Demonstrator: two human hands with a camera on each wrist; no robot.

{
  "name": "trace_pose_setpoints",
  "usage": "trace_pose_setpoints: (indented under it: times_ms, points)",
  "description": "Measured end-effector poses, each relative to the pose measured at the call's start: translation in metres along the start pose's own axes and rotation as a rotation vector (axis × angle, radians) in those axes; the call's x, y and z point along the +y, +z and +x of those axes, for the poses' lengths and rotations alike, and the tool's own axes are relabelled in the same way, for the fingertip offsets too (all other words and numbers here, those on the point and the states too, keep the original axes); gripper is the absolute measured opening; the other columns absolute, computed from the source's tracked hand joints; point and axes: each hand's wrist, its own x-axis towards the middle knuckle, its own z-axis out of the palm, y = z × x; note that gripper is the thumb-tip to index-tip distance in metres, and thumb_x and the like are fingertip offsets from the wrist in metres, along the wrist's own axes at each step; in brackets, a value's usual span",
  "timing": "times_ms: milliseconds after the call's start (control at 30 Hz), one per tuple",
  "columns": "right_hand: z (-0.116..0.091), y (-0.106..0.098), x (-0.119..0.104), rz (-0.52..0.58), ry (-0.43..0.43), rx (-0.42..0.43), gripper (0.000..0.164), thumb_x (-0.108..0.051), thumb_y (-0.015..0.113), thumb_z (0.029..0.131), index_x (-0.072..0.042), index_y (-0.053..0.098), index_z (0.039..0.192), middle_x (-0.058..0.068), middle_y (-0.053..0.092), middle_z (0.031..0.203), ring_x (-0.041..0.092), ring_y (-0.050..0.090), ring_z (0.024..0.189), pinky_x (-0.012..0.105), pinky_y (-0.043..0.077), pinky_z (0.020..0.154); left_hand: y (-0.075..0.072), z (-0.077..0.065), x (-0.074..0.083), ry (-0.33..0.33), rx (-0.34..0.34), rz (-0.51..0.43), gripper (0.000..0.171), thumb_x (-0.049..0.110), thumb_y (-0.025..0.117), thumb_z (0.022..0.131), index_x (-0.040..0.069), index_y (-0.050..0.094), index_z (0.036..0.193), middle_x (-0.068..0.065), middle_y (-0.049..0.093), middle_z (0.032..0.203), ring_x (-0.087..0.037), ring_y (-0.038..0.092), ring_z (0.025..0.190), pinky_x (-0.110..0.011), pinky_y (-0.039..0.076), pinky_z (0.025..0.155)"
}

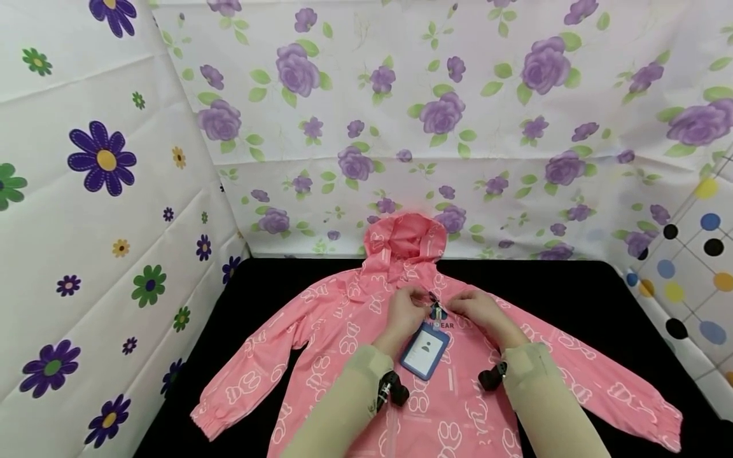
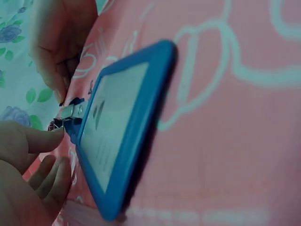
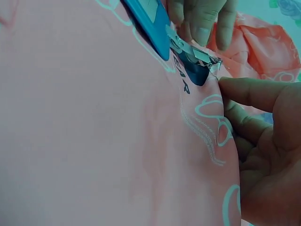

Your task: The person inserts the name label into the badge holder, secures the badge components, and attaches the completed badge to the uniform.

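A pink hooded jacket [image 1: 366, 356] with white bear outlines lies spread front up. On its chest, beside dark lettering, lies a blue-framed badge holder [image 1: 425, 351] with a white card inside. A metal clip [image 3: 190, 47] joins the holder's top end at a dark blue chest print [image 3: 195, 70]. My left hand [image 1: 408, 312] is left of the clip, its thumb [image 2: 44, 140] right at the clip's end; whether it pinches anything I cannot tell. From the right, my right hand [image 1: 478, 312] pinches a raised fold of jacket near the clip, between thumb [image 3: 249, 89] and fingers.
The jacket covers much of a black table [image 1: 550, 280]. Its hood [image 1: 405, 235] points toward the flowered back wall [image 1: 487, 121]; both sleeves spread outward. Patterned sheets stand at left [image 1: 103, 242] and right [image 1: 687, 273]. Each of my wrists carries a small black camera [image 1: 394, 389].
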Motion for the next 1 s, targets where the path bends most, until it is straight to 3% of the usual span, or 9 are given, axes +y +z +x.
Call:
trace_pose_setpoints:
  times_ms: [133,200,267,400,567,733,1000]
  points:
    - [-0.002,0.0,0.002,0.026,0.01,0.005,0.03,-0.029,0.074,0.099,-0.005,0.081,0.116,0.006,0.075,0.113,0.018,0.065,0.096,0.029,0.054,0.082,-0.001,0.0,-0.003,0.179,-0.007,0.241,0.041,0.002,0.091,0.074,0.007,0.079,0.113,-0.012,0.073,0.115,-0.029,0.068,0.108,-0.039,0.056,0.094]
    - [-0.003,-0.001,0.003,0.032,0.003,0.007,0.03,-0.028,0.074,0.099,-0.004,0.08,0.115,0.006,0.075,0.112,0.017,0.064,0.096,0.028,0.054,0.082,0.0,0.001,-0.004,0.246,-0.022,0.327,0.045,0.006,0.092,0.074,0.007,0.079,0.117,-0.012,0.072,0.125,-0.03,0.065,0.119,-0.043,0.053,0.105]
    - [-0.002,-0.003,0.004,0.049,0.005,-0.002,0.029,-0.026,0.074,0.099,-0.003,0.08,0.115,0.005,0.075,0.111,0.017,0.064,0.097,0.028,0.053,0.083,0.001,0.002,-0.004,0.278,-0.044,0.377,0.048,0.009,0.091,0.075,0.008,0.078,0.121,-0.012,0.07,0.135,-0.031,0.062,0.128,-0.044,0.049,0.113]
    - [0.002,-0.004,0.004,0.06,0.002,-0.03,0.03,-0.025,0.071,0.101,-0.001,0.078,0.117,0.006,0.075,0.112,0.017,0.064,0.098,0.028,0.054,0.083,0.001,0.004,-0.003,0.284,-0.068,0.401,0.045,0.009,0.089,0.082,0.01,0.078,0.125,-0.012,0.066,0.145,-0.03,0.059,0.135,-0.046,0.046,0.117]
    - [0.003,-0.005,0.002,0.034,0.005,-0.03,0.033,-0.027,0.071,0.102,-0.001,0.078,0.12,0.009,0.073,0.119,0.02,0.063,0.104,0.029,0.053,0.086,-0.001,0.009,-0.001,0.324,-0.06,0.447,0.036,0.013,0.09,0.085,0.014,0.08,0.12,-0.008,0.069,0.14,-0.026,0.062,0.131,-0.043,0.052,0.11]
    - [0.003,-0.004,0.002,0.034,-0.006,-0.029,0.032,-0.025,0.072,0.102,0.001,0.077,0.12,0.01,0.073,0.118,0.019,0.063,0.102,0.029,0.052,0.085,-0.002,0.012,-0.001,0.353,-0.075,0.464,0.026,0.015,0.091,0.085,0.013,0.082,0.109,-0.004,0.074,0.122,-0.02,0.067,0.114,-0.034,0.057,0.094]
    - [0.002,-0.002,0.001,0.041,-0.012,-0.012,0.031,-0.023,0.072,0.101,0.001,0.078,0.121,0.01,0.074,0.12,0.018,0.063,0.102,0.028,0.052,0.085,-0.001,0.012,-0.001,0.297,-0.088,0.461,0.014,0.011,0.09,0.084,0.014,0.081,0.094,0.001,0.073,0.097,-0.015,0.065,0.09,-0.029,0.055,0.077]
